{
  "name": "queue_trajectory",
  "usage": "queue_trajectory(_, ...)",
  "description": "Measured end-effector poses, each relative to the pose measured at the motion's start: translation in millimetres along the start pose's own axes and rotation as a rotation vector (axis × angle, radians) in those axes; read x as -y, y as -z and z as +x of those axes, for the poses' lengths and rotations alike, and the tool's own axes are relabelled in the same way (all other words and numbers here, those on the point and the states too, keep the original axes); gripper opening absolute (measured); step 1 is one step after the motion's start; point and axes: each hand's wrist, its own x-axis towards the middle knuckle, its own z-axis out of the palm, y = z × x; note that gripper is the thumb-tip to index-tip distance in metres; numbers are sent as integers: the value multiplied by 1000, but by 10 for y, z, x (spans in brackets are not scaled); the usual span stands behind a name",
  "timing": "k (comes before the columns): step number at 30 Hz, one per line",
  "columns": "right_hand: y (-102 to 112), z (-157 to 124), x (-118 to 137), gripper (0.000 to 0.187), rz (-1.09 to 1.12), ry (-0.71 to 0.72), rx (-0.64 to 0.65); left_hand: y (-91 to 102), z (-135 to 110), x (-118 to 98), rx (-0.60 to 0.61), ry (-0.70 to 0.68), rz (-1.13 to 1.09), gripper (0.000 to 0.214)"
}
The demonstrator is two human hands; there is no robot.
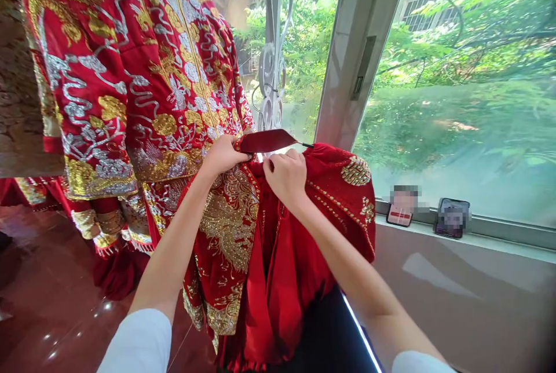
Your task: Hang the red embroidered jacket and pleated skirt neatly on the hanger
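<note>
A red skirt (278, 263) with gold embroidery hangs bunched in front of me. My left hand (223, 154) is closed on its top edge, beside a dark red waistband flap (266, 141) that sticks out to the right. My right hand (285, 175) pinches the red fabric just right of the left hand. A red jacket (130, 66) with gold and silver embroidery hangs upright at the left, just behind the skirt.
A large window with a grey frame post (351, 66) fills the right side, trees outside. On the sill (499, 242) stand a small card (402, 205) and a phone (452, 218). The glossy dark red floor (47, 303) lies at lower left.
</note>
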Motion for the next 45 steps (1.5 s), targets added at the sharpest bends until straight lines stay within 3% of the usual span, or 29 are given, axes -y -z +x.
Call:
queue_trajectory(4, -35, 87, 161, 49, 64, -130, 23, -11, -83, -63, -103, 28, 154, 24)
queue_trajectory(8, 24, 117, 195, 46, 165, -138, 115, -36, -147, -151, -185, 79, 277, 24)
queue_trajectory(12, 34, 159, 181, 40, 137, -202, 107, -33, -142, -140, -149, 74, 240, 26)
queue_trajectory(15, 47, 178, 139, 38, 91, -172, 121, -27, -168, -173, -125, 54, 323, 33)
queue_trajectory(20, 132, 166, 13, 36, 63, -83, 115, -163, -262, -494, -262, -294, 711, 82)
queue_trajectory(23, 145, 186, -38, 32, 88, -56, 128, -304, -208, -619, -192, -450, 864, 80)
queue_trajectory(26, 118, 183, -14, 30, 92, -64, 124, -398, -94, -562, -170, -540, 898, 71)
queue_trajectory(29, 181, 83, 58, 29, 71, -55, 80, -439, -25, -442, -190, -555, 925, 61)
queue_trajectory(32, 432, -23, 11, 32, 57, -93, -69, -482, -21, -381, -249, -535, 927, 54)
queue_trajectory(35, 723, 127, -299, 28, 113, -155, -281, -549, -32, -381, -333, -517, 888, 50)
queue_trajectory(36, 779, 254, -443, 25, 155, -158, -267, -571, -32, -385, -361, -512, 878, 50)
queue_trajectory(38, 788, 577, -721, 20, 256, -120, -3, -607, -27, -390, -408, -501, 868, 48)
queue_trajectory(40, 669, 889, -910, 14, 393, -90, 496, -629, -17, -390, -433, -486, 861, 47)
queue_trajectory(42, 481, 1101, -968, 12, 564, -84, 868, -638, -7, -388, -428, -460, 854, 46)
queue_trajectory(43, 384, 1157, -957, 10, 637, -85, 959, -640, -3, -387, -413, -447, 851, 46)
queue_trajectory(45, 222, 1187, -901, 3, 732, -81, 993, -635, 3, -390, -376, -422, 844, 47)
